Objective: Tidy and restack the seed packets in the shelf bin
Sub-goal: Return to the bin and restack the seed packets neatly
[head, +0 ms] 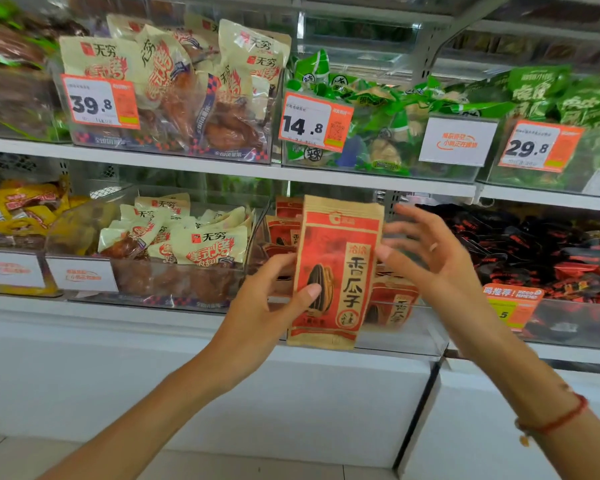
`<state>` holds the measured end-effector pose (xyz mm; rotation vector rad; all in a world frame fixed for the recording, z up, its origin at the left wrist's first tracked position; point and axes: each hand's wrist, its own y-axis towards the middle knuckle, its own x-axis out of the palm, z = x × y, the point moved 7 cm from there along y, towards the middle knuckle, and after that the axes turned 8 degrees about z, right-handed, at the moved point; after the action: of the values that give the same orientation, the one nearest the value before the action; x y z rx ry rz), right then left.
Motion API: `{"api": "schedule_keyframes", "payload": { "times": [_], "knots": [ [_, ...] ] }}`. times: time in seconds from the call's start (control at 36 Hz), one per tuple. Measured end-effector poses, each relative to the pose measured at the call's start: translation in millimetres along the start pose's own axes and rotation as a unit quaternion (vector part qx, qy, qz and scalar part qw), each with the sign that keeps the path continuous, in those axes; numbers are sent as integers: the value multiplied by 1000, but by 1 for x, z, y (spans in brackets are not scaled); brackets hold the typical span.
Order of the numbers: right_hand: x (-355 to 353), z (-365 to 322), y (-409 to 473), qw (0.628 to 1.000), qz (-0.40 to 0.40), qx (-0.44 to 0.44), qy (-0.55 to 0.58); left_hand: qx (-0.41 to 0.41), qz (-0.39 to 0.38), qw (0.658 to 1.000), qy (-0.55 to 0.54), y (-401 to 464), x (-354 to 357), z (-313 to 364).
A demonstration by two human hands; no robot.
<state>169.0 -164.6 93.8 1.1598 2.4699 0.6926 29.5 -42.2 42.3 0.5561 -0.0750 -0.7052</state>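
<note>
Left hand [274,299] holds seed packet [336,271] upright.

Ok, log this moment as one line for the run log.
left hand: holds seed packet upright before clear bin | right hand: open, beside packet's right edge | more packets in bin

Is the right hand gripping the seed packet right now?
No, the right hand is open with fingers spread beside the seed packet, which the left hand holds upright.
</note>
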Motion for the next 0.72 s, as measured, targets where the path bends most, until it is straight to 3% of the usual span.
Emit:
{"api": "schedule_keyframes", "payload": {
  "times": [0.11,0.22,0.31,0.39,0.53,0.61,0.72],
  "knots": [
    [10,-11,6,993,-109,-1,-33,4,-27,1000,13,-1,8,-5],
    [15,-23,14,988,-135,-43,-64,15,-18,999,29,5,8,-6],
    [2,-32,28,993,-96,-53,-37,48,65,994,74,12,-6,-9],
    [-31,-38,48,996,3,-84,-15,76,137,971,183,19,-20,-20],
    [-61,-32,75,977,67,-163,-116,168,84,912,365,30,-9,-42],
    [-58,-12,92,967,46,-181,-176,193,45,888,414,32,5,-51],
    [-43,21,113,952,11,-197,-233,194,69,878,433,31,9,-54]
  ]
}}
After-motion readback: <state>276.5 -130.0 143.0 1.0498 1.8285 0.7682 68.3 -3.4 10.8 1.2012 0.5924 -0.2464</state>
